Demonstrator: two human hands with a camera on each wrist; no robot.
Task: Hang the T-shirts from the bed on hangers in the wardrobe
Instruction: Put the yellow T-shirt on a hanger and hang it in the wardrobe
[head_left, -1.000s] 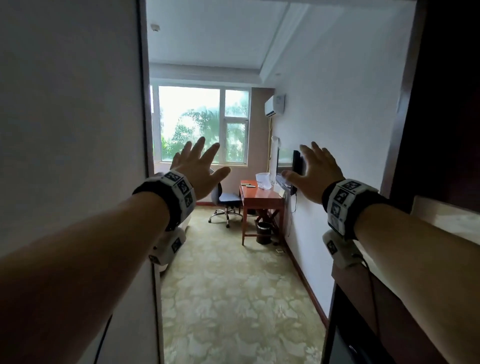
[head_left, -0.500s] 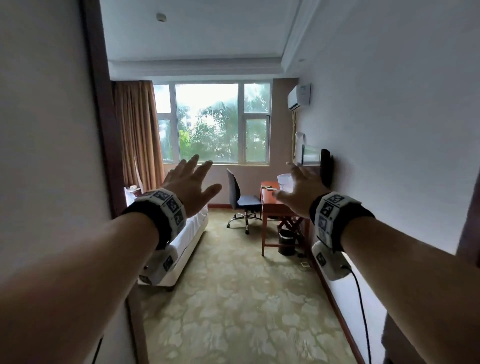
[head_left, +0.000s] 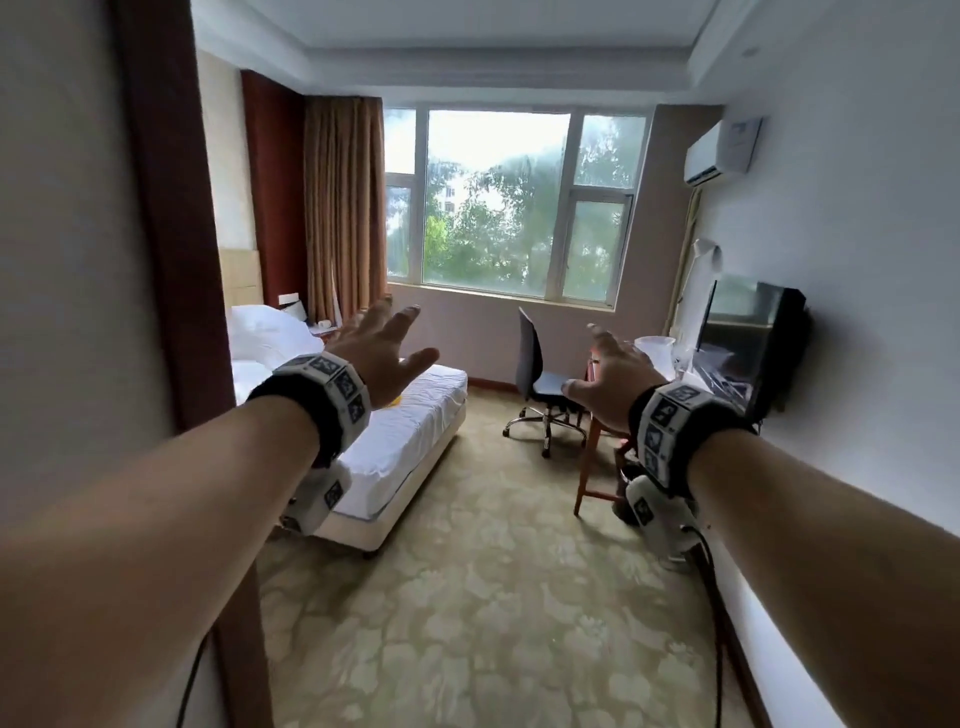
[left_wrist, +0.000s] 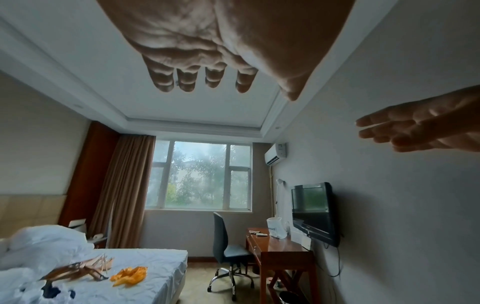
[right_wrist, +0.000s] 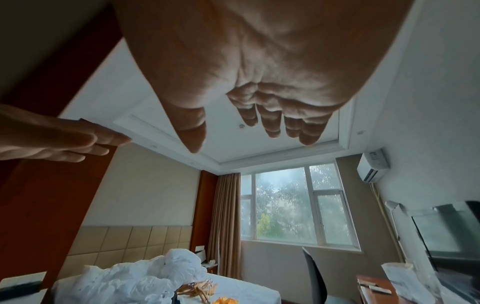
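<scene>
Both my hands are stretched out in front of me in the air, fingers spread, holding nothing. In the head view my left hand (head_left: 382, 351) hovers over the near end of the bed (head_left: 415, 436), and my right hand (head_left: 610, 384) is in front of the desk. The left wrist view shows the bed's white sheet (left_wrist: 155, 265) with an orange T-shirt (left_wrist: 130, 274), a pile of wooden hangers (left_wrist: 83, 267) and a dark garment (left_wrist: 52, 291) on it. A crumpled white duvet (right_wrist: 145, 277) lies at the head end. No wardrobe is in view.
A wall corner with dark wood trim (head_left: 171, 260) stands close on my left. A swivel chair (head_left: 537, 382) and a wooden desk (head_left: 597, 441) stand at the right, under a wall-mounted TV (head_left: 748, 338). Patterned carpet (head_left: 467, 597) runs ahead between bed and desk.
I have moved forward out of the narrow entry into the room, so the bed and curtain have come into view on the left. Both hands stay outstretched and open.
</scene>
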